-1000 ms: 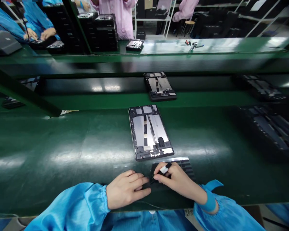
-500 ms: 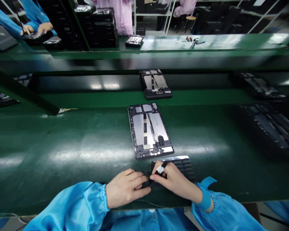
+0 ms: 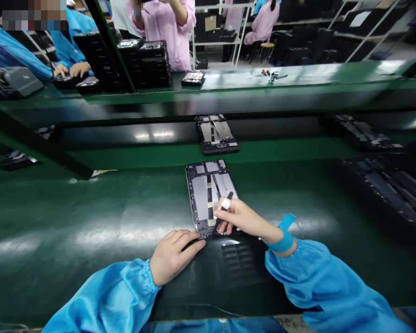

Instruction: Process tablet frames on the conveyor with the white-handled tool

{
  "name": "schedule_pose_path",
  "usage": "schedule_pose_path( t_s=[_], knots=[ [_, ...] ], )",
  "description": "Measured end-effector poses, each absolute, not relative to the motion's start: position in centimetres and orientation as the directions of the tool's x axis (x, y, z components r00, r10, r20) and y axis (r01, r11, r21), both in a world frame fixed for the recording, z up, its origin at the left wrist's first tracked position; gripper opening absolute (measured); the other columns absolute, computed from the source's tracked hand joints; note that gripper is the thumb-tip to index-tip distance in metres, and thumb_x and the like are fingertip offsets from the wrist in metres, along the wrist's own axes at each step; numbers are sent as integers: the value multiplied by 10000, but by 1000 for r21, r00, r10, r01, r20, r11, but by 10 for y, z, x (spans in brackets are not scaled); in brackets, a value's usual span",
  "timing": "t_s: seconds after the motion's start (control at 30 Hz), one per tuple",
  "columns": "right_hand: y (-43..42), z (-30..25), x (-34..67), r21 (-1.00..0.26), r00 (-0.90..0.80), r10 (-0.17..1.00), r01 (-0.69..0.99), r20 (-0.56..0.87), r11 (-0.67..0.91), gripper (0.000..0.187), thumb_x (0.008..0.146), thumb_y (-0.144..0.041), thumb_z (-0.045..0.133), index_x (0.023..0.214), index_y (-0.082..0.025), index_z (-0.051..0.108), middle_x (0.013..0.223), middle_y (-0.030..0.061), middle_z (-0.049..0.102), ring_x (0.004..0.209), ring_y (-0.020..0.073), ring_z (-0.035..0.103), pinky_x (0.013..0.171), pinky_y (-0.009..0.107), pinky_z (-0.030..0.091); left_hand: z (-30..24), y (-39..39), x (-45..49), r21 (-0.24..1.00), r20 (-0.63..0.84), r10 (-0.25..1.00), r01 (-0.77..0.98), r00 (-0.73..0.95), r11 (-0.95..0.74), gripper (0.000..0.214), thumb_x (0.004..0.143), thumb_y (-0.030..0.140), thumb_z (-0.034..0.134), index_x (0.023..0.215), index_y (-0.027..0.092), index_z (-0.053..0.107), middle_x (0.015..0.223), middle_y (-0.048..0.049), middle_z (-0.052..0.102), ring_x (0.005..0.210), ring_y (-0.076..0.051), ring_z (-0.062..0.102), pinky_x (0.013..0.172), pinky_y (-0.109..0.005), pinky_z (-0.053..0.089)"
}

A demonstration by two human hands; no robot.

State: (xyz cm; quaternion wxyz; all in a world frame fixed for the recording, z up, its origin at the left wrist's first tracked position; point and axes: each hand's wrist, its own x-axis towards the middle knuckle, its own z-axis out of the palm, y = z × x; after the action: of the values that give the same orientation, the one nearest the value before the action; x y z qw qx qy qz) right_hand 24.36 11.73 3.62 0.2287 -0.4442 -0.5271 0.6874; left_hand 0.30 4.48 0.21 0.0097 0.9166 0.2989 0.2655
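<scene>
An opened tablet lies face down on the green bench, its silver battery area, dark flex strip and bottom boards exposed. My right hand is over its lower right part, closed around a slim black tool with a white band, tweezers-like in shape. The tool slants down toward the tablet's bottom edge; its tip is hard to make out. My left hand rests at the lower left corner, fingers stretched out and touching the edge. In front of the tablet lies a clear sheet with dark strips.
Beyond is another opened tablet on a black tray. More tablets lie at right, and others at left behind a green post. Across the line are stacked black trays and co-workers in blue and pink.
My right hand has moved forward with the tool, from the strip sheet onto the tablet's lower part. My left hand has shifted up to the tablet's corner. The view has tilted up.
</scene>
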Motion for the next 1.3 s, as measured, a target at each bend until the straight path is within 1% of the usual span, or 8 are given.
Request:
schedule_pose_path(
  t_s=[0.13, 0.33, 0.57, 0.77, 0.97, 1.3],
  knots=[
    [129, 30, 232, -912, -539, 735, 241, -410, -332, 354, 801, -474, 710, 787, -169, 530, 580, 8, 680, 540, 163, 707, 391, 173, 515, -2, 48, 0, 164, 469, 566, 563, 678, -810, 239, 985, 144, 453, 1162, 179, 610, 1095, -84, 668, 965, -183, 599, 784, -312, 510],
    [128, 28, 229, -903, -531, 731, 284, -429, -323, 281, 839, -391, 690, 767, -151, 562, 590, 18, 687, 548, 160, 712, 418, 171, 532, -1, 45, 2, 216, 460, 594, 565, 661, -796, 260, 989, 147, 447, 1200, 169, 597, 1082, -83, 676, 966, -175, 610, 791, -302, 515],
    [126, 32, 227, -891, -504, 737, 304, -450, -337, 312, 818, -423, 698, 742, -154, 560, 576, 26, 685, 558, 178, 715, 436, 199, 543, 0, 47, 2, 228, 469, 589, 554, 658, -800, 238, 978, 129, 475, 1177, 147, 604, 1072, -86, 677, 958, -177, 610, 775, -304, 513],
    [125, 33, 226, -889, -489, 747, 326, -451, -323, 243, 846, -360, 658, 757, -156, 561, 577, 23, 682, 567, 183, 721, 449, 205, 548, 0, 46, 3, 238, 472, 590, 550, 655, -800, 231, 967, 125, 497, 1167, 140, 610, 1070, -87, 675, 951, -181, 611, 774, -300, 507],
    [125, 30, 227, -894, -489, 755, 325, -437, -307, 273, 831, -401, 671, 762, -163, 558, 577, 25, 686, 576, 196, 725, 455, 218, 554, 1, 46, 3, 242, 466, 596, 554, 654, -797, 235, 974, 121, 489, 1175, 143, 608, 1074, -86, 675, 960, -180, 608, 783, -302, 497],
    [124, 32, 226, -884, -464, 767, 372, -442, -284, 193, 855, -321, 621, 761, -167, 552, 580, 19, 688, 582, 202, 729, 464, 223, 561, 0, 46, 3, 239, 468, 595, 554, 654, -797, 229, 968, 125, 501, 1170, 140, 609, 1079, -85, 673, 961, -180, 610, 791, -301, 494]
  ],
)
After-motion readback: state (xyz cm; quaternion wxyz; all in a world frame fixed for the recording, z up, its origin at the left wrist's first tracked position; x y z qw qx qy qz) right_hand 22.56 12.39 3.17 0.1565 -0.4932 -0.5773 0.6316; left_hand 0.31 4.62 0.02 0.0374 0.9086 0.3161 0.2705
